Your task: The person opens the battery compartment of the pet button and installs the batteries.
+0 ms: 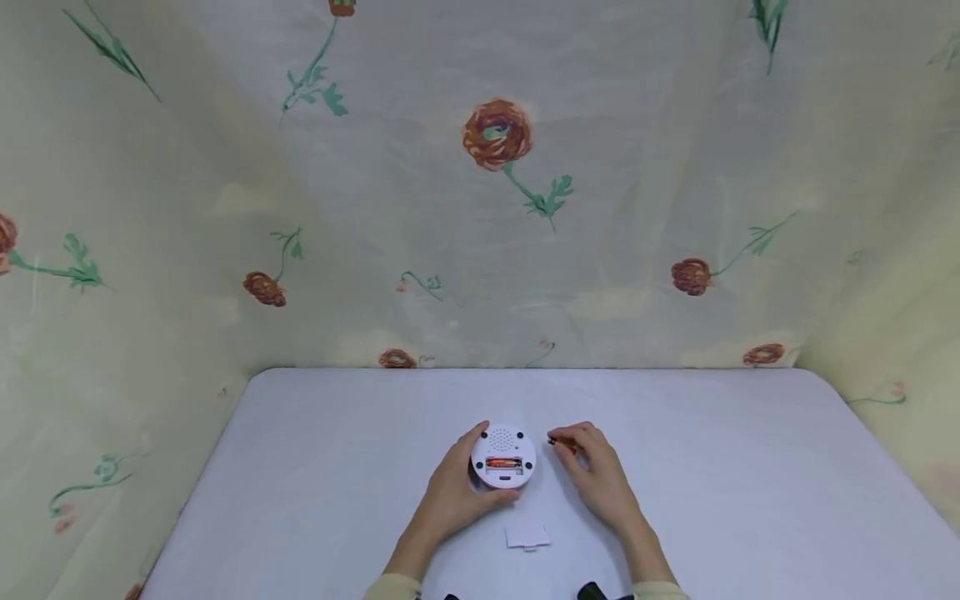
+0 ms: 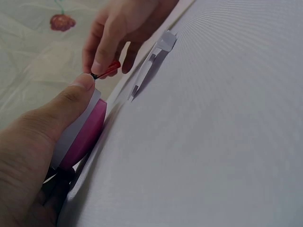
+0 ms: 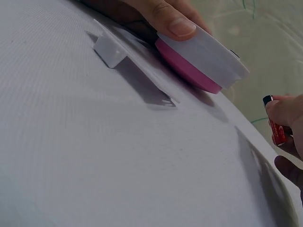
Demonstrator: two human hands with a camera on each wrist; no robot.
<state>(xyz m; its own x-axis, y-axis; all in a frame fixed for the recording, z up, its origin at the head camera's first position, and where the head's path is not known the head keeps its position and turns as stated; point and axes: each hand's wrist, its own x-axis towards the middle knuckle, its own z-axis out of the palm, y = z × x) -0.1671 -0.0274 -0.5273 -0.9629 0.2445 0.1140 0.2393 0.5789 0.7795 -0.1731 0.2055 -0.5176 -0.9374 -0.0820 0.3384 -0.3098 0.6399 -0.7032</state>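
A round white device (image 1: 501,442) with a pink underside lies face down, its speaker holes and open battery compartment upward. One orange-red battery (image 1: 504,463) sits inside the compartment. My left hand (image 1: 459,490) grips the device by its left edge, thumb along the near rim and fingers at the far side. Just right of the device, my right hand (image 1: 596,475) pinches a second red battery (image 3: 277,130) with a black end, held apart from the compartment. The white battery cover (image 1: 527,536) rests on the table in front of the device, its tab toward me.
The white table (image 1: 322,467) spreads out around both hands. Behind it and along both sides hangs a pale floral cloth (image 1: 600,208). A dark round-ended object (image 1: 591,591) shows at the bottom edge near the right sleeve.
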